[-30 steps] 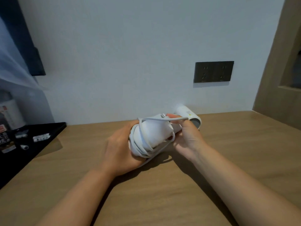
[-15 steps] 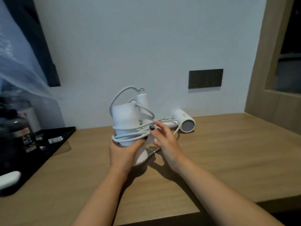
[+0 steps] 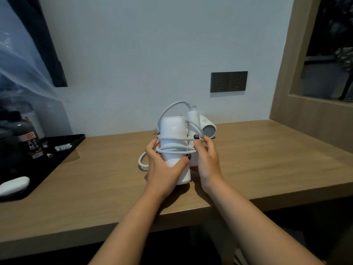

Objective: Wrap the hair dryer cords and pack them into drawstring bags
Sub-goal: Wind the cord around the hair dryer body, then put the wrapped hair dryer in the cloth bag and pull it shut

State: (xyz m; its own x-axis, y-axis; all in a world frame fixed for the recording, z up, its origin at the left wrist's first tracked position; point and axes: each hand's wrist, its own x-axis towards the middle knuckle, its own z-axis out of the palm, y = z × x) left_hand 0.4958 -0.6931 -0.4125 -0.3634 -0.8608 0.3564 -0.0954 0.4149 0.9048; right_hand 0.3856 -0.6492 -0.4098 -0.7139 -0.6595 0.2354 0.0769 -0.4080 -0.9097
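Wooden desk (image 3: 267,159), hair dryer (image 3: 172,134) upright, hands (image 3: 164,169) gripping

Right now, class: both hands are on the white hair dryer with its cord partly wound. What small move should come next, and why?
Probably draw in the slack loop and lay it as another turn round the hair dryer. The cord already circles the body several times, but that loop hangs loose past the left hand over the desk, while the right hand pinches the turns in place.
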